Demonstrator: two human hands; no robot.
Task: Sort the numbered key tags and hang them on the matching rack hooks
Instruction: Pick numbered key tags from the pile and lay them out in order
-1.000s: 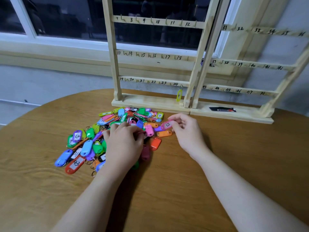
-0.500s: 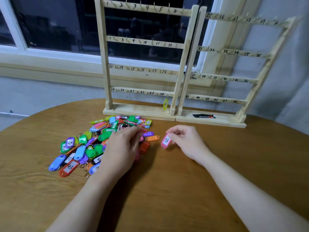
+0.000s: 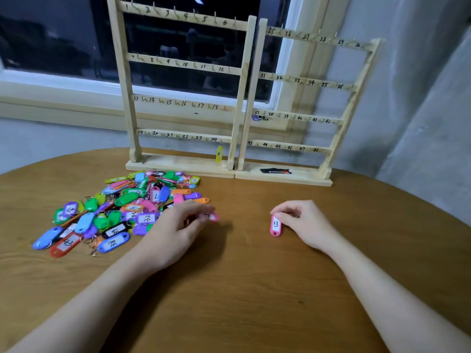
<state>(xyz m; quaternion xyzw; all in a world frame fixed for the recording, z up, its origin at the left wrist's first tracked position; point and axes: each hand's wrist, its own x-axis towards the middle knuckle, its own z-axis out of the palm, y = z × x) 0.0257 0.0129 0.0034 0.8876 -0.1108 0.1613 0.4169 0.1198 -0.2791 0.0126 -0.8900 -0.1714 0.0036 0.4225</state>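
Two tags lifted clear of pile [image 3: 122, 210] | right hand [image 3: 305, 225] pinches pink tag 13 [image 3: 275, 226], hook 13 next | left hand [image 3: 178, 225] pinches blurred pink tag [image 3: 212, 217].

Two wooden hook racks [image 3: 183, 103] stand side by side, each with four numbered rails. Two tags hang on them: one yellow tag [image 3: 219, 154] and one purple tag [image 3: 256, 117]. Two hands each hold one pink tag; the heap of key tags [image 3: 119, 210] is too tangled to count.

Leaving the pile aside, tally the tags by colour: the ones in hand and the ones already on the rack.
Pink tags: 2, the tag marked 13 in the right hand and a blurred tag in the left hand.
Yellow tag: 1, under hook 24.
Purple tag: 1, by hook 37.
Total: 4
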